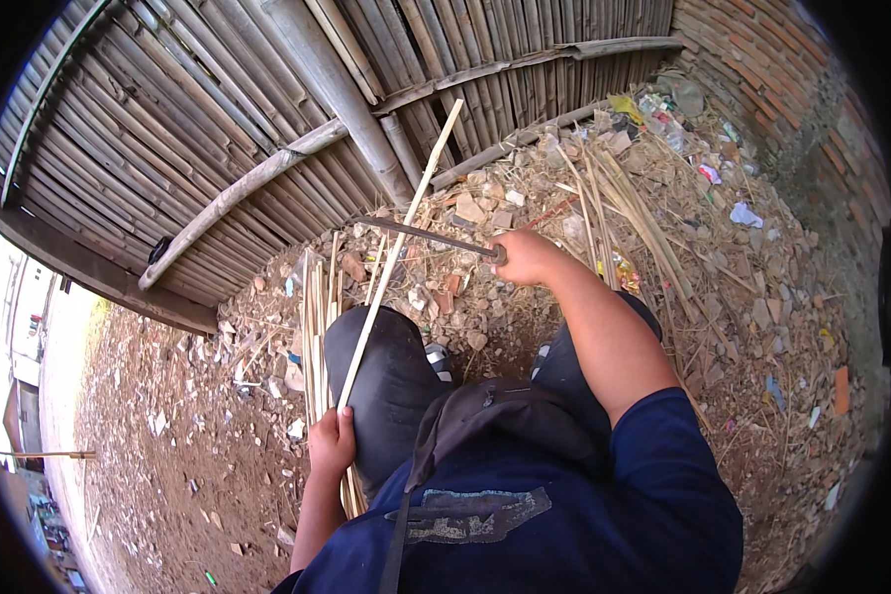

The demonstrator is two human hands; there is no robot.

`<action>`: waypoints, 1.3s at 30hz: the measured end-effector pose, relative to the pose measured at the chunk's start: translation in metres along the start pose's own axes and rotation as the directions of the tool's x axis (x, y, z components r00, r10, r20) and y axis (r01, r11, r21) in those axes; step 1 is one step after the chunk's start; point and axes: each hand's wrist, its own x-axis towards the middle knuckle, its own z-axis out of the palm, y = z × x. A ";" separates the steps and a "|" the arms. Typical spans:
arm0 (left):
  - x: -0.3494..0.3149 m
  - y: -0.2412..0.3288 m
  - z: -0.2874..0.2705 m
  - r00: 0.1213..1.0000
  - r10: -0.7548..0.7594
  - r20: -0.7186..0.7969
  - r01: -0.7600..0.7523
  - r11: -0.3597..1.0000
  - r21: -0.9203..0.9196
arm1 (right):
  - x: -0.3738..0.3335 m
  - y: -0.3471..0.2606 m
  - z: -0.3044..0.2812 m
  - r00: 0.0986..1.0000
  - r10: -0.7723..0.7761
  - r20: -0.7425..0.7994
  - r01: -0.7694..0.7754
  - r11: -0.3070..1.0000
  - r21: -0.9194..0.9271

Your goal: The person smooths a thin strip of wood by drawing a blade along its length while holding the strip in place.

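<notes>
Strip [378,300]: one, pale, long; lower end in the left hand, slanting up and away, its far end beyond the level of the right hand. Left hand [332,443]: closed around the strip's near end, thumb along it, beside the left thigh. Knife [445,239]: one, long, dark, narrow blade; pointing leftward from the right hand and crossing the strip's upper half; whether edge and strip touch, cannot tell. Right hand [530,255]: clenched on the knife's handle, arm outstretched. Left bundle [315,332]: several pale strips, lying just beside and ahead of the left hand. Right bundle [639,208]: further strips, on the ground to the right of the right hand. Bag [510,421]: one, dark, strapped, worn at the front, between and nearer than the hands. Ground [198,436]: brown soil, stones and litter around both. Fence [218,119]: weathered bamboo, beyond both hands. Wall [787,69]: brick, beyond and right of the right hand.
</notes>
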 end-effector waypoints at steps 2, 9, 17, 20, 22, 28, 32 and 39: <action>0.000 0.003 -0.002 1.000 -0.005 0.010 0.005 1.000 -0.007 | 0.001 0.000 0.000 1.000 0.010 0.028 -0.010 1.000 -0.006; 0.000 -0.001 0.001 1.000 -0.008 0.025 0.008 1.000 -0.023 | -0.002 0.004 -0.006 0.998 -0.013 -0.065 0.012 1.000 -0.016; -0.003 0.008 -0.001 0.999 0.032 -0.011 -0.031 0.995 0.093 | -0.013 -0.041 -0.006 0.997 -0.049 -0.058 0.036 0.979 -0.199; -0.002 0.005 -0.005 0.998 0.058 -0.012 -0.056 0.994 0.097 | -0.002 -0.007 -0.020 0.994 0.098 0.054 -0.090 0.988 -0.121; 0.002 0.012 -0.005 1.000 0.026 0.007 -0.027 0.992 0.126 | 0.005 0.029 -0.012 0.990 0.121 -0.077 -0.127 0.989 -0.075; -0.003 0.009 -0.002 1.000 0.016 0.014 -0.018 0.988 0.154 | -0.016 -0.028 -0.020 0.981 0.179 -0.068 -0.180 0.984 -0.011; -0.003 0.006 -0.004 0.999 0.032 0.003 -0.032 0.989 0.143 | -0.023 -0.045 -0.022 0.994 0.017 0.112 0.012 0.966 -0.258; 0.001 0.007 -0.001 0.998 0.057 -0.015 -0.055 0.990 0.131 | 0.003 0.013 -0.018 0.989 0.145 -0.029 -0.146 0.989 -0.022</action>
